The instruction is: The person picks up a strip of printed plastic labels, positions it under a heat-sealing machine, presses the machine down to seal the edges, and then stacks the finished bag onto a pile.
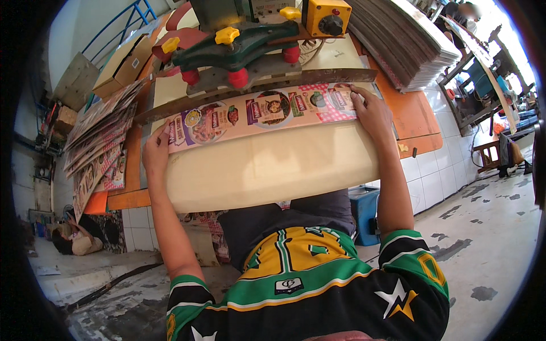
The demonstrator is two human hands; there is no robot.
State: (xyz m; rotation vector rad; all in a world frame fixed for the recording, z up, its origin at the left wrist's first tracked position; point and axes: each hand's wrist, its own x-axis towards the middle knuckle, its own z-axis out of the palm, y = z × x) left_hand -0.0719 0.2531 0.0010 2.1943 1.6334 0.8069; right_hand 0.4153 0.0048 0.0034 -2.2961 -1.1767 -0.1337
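Note:
A long printed cardboard strip (pixel 233 121) with food pictures and pink checks lies across the cream tabletop (pixel 273 167). Its far edge runs along a brown metal guide bar (pixel 335 76). My left hand (pixel 156 150) holds the strip's left end, fingertips on its printed face. At the right end, my right hand (pixel 372 111) grips the strip with fingers over its far corner. Beyond the bar stands a machine with a dark green cast arm (pixel 244 45), yellow knobs (pixel 227 36) and red cylinders (pixel 238 78). The strip's underside is hidden.
Loosely stacked printed sheets (pixel 99 142) lie at the left, beside an open cardboard box (pixel 122 65). A tall stack of flat boards (pixel 404 42) stands at the back right. A yellow control box (pixel 327 18) sits beside the machine. Other people are in the background.

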